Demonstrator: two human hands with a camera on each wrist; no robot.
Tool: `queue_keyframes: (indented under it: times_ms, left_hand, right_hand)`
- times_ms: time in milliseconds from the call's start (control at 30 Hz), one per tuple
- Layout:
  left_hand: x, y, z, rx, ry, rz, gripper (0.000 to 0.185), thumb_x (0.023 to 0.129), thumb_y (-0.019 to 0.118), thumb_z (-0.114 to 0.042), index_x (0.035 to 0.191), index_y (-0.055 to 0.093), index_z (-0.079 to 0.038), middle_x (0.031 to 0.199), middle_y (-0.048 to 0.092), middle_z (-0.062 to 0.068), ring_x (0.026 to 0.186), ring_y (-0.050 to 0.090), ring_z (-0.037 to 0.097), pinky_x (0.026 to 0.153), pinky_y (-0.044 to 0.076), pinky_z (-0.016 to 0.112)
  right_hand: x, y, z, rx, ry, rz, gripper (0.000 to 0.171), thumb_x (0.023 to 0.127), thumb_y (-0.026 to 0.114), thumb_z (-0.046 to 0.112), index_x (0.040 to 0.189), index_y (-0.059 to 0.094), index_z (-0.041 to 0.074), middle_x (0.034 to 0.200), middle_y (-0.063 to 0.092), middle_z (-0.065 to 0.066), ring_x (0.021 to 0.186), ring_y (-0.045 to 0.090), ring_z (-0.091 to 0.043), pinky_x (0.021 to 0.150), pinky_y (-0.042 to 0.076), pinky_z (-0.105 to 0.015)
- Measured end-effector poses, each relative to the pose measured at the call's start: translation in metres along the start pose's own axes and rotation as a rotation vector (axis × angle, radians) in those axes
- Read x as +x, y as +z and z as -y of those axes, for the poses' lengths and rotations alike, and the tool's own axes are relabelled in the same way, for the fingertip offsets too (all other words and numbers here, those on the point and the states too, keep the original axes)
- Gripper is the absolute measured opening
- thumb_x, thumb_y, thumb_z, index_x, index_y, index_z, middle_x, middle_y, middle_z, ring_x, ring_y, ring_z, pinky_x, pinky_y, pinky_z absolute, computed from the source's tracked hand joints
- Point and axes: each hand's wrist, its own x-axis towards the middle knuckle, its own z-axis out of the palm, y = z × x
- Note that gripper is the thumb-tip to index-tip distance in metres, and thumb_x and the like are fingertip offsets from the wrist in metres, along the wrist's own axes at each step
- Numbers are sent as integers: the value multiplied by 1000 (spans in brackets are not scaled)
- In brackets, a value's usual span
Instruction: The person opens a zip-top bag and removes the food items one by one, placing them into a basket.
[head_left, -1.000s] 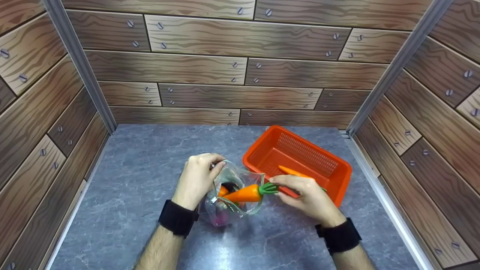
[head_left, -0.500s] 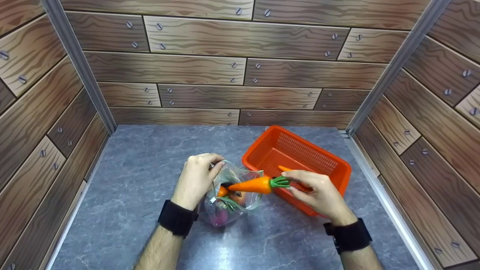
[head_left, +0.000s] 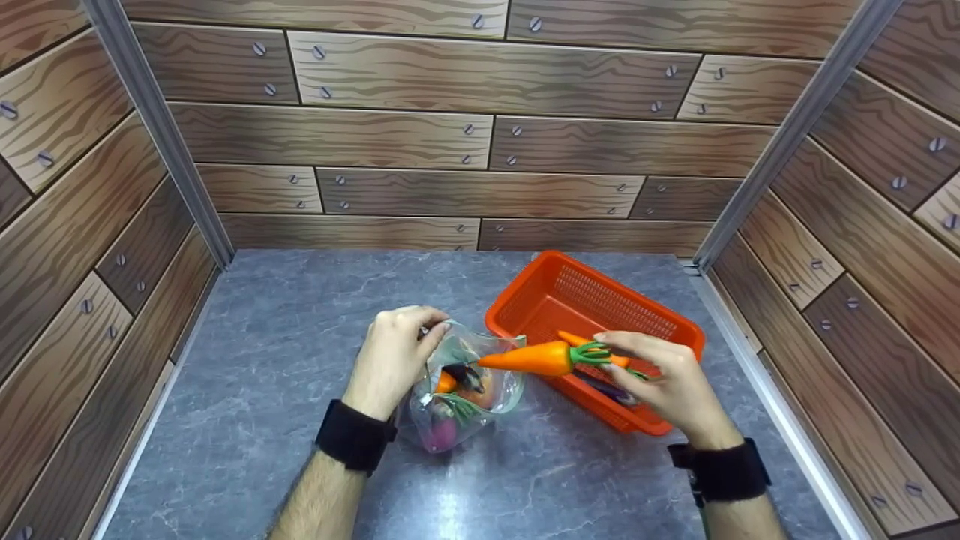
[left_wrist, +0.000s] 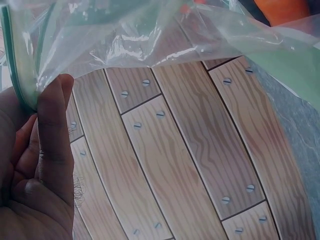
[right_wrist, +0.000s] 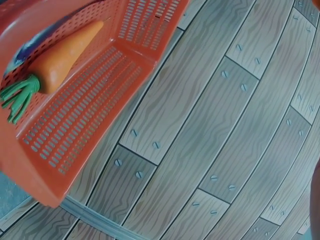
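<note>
My left hand (head_left: 397, 356) pinches the rim of a clear zip bag (head_left: 506, 397), holding its mouth wide. The left wrist view shows the bag's green zip edge between thumb and finger. Inside the bag lie an orange piece (head_left: 445, 382), a dark eggplant-like piece (head_left: 469, 376) and a purple vegetable (head_left: 442, 433). With its fingertips, my right hand (head_left: 664, 375) pinches a carrot (head_left: 536, 358) by the green top. The carrot is nearly level, its tip over the bag's opening and its thick end near the basket's edge.
To the right stands an orange-red plastic basket (head_left: 682, 330) with slotted sides. It holds another carrot (right_wrist: 60, 60) and a dark purple eggplant (head_left: 604, 386). Wood-patterned panels (head_left: 390, 139) enclose the grey marbled table (head_left: 300, 300) at the back and both sides.
My right hand has drawn the carrot up and to the right, from down in the bag to over its mouth. The left hand and the basket stay in place.
</note>
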Motion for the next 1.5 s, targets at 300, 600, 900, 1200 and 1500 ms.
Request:
queue_keyframes:
  times_ms: [300, 600, 900, 1200, 1500]
  left_hand:
    - [-1, -1, 1, 9, -2, -4, 7, 109, 84, -12, 110, 91, -8, 103, 90, 9, 94, 86, 23, 83, 73, 41]
    - [-2, -1, 2, 14, -3, -5, 8, 109, 85, -12, 112, 91, -8, 104, 91, 9, 94, 87, 24, 82, 73, 42]
    - [-3, -1, 3, 15, -16, -6, 7, 109, 85, -13, 110, 91, -9, 103, 91, 8, 93, 86, 22, 81, 72, 41]
    - [-3, -3, 4, 14, -16, -7, 8, 110, 85, -12, 110, 91, -8, 104, 91, 9, 94, 87, 23, 80, 73, 41]
    - [-3, -4, 5, 20, -12, -11, 7, 109, 85, -13, 110, 91, -9, 102, 90, 7, 92, 86, 22, 80, 72, 41]
  right_hand:
    - [-2, -13, -3, 4, -22, -60, 60, 82, 92, -23, 136, 85, 2, 129, 89, -17, 126, 79, 5, 109, 62, -12]
    - [-6, -25, -5, -12, 10, -110, 60, 79, 92, -27, 133, 85, -1, 126, 88, -21, 125, 77, 7, 106, 61, -10]
    - [-10, -35, -9, 24, 15, -154, 63, 76, 86, -34, 131, 84, -6, 128, 88, -16, 121, 80, 6, 100, 64, -11]
    - [-13, -47, -16, 14, 7, -192, 62, 73, 84, -36, 129, 84, -9, 128, 89, -11, 116, 82, 6, 98, 65, -11]
    - [-15, -53, -18, 12, 18, -189, 60, 77, 84, -36, 131, 83, -9, 128, 89, -13, 117, 83, 4, 101, 64, -11]
